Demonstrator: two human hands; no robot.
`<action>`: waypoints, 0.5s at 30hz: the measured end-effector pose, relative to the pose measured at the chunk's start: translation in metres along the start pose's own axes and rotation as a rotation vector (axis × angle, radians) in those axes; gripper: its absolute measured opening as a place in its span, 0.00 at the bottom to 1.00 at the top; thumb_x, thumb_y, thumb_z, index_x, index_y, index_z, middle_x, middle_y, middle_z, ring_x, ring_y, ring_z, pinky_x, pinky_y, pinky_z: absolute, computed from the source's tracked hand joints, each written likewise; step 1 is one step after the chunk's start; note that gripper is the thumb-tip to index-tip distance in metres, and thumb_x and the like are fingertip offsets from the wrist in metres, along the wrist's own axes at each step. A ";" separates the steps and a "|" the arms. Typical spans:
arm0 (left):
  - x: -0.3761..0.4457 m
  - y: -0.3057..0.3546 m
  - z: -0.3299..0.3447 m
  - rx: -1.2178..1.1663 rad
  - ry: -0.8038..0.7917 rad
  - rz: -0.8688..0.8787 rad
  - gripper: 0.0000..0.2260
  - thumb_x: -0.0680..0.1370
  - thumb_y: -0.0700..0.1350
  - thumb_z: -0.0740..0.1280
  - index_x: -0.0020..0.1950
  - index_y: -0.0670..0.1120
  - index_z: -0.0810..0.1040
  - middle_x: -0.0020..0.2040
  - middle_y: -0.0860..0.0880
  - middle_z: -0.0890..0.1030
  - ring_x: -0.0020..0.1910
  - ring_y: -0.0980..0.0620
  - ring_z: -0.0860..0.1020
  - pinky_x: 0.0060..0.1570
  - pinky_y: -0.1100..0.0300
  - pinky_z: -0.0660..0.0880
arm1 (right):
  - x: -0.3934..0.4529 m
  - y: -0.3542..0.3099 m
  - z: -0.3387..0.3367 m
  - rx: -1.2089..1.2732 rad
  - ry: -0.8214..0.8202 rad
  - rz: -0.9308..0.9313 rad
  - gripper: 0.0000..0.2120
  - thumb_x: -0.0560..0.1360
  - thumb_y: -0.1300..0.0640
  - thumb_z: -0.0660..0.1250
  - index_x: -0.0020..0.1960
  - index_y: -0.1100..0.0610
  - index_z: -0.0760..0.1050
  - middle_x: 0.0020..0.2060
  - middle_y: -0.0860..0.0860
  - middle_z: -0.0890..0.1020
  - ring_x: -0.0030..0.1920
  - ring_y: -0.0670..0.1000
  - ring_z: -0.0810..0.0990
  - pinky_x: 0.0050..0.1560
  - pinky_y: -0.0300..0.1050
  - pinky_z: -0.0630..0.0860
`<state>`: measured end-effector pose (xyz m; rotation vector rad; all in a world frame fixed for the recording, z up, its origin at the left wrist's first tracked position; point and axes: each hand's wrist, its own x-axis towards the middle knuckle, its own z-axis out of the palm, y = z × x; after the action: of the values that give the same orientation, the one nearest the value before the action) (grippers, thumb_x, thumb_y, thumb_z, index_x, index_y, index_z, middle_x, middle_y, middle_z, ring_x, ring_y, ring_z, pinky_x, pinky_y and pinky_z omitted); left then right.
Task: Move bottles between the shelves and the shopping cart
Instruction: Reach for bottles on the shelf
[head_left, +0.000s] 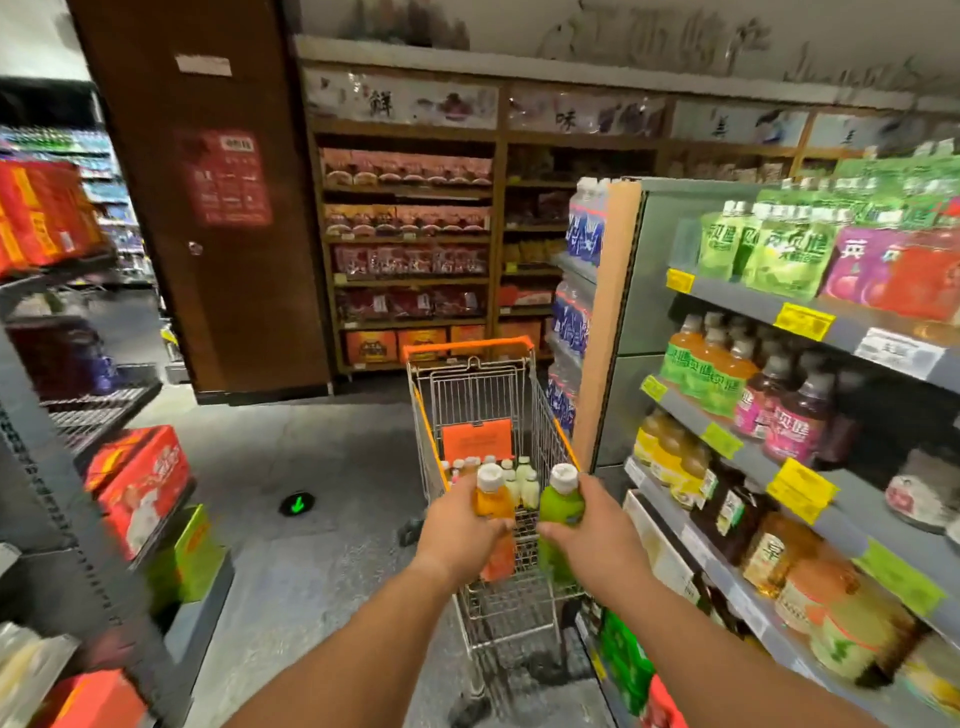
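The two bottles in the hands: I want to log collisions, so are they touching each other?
Apart. The head view shows a plain gap between the orange bottle and the green bottle, with cart contents visible through it.

Two bottles are held up, one orange bottle (493, 506) in the left hand (457, 535) and one green bottle (563, 506) in the right hand (597, 535). One shopping cart (483, 395) stands ahead; the small bottles (511, 473) at its far end are too bunched to count exactly, at least seven caps showing. On the right shelves (810, 322), three orange-juice bottles (711, 364) front one row, two purple ones (789, 410) beside them
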<state>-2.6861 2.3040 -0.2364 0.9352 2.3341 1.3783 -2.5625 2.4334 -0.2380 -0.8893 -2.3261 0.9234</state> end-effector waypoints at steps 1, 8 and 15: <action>0.023 -0.010 0.003 0.011 -0.015 0.000 0.15 0.69 0.46 0.76 0.53 0.54 0.78 0.42 0.60 0.81 0.45 0.58 0.79 0.50 0.62 0.75 | 0.019 0.004 0.011 -0.013 -0.006 0.016 0.26 0.66 0.50 0.78 0.61 0.48 0.71 0.52 0.47 0.80 0.54 0.51 0.78 0.53 0.46 0.73; 0.189 -0.072 0.020 -0.011 -0.100 -0.037 0.18 0.68 0.47 0.78 0.56 0.55 0.78 0.46 0.58 0.82 0.48 0.55 0.81 0.55 0.53 0.78 | 0.152 0.031 0.076 -0.047 0.003 0.097 0.25 0.66 0.51 0.79 0.59 0.47 0.72 0.48 0.46 0.80 0.49 0.51 0.79 0.49 0.46 0.74; 0.305 -0.121 0.043 0.056 -0.174 -0.057 0.24 0.68 0.47 0.78 0.63 0.55 0.77 0.50 0.58 0.79 0.51 0.55 0.76 0.50 0.63 0.69 | 0.254 0.068 0.133 -0.027 -0.041 0.182 0.25 0.65 0.51 0.79 0.57 0.44 0.70 0.41 0.40 0.76 0.40 0.45 0.73 0.40 0.41 0.66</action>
<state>-2.9411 2.4909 -0.3353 0.9555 2.2600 1.1660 -2.7909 2.5978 -0.3271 -1.1185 -2.3263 0.9943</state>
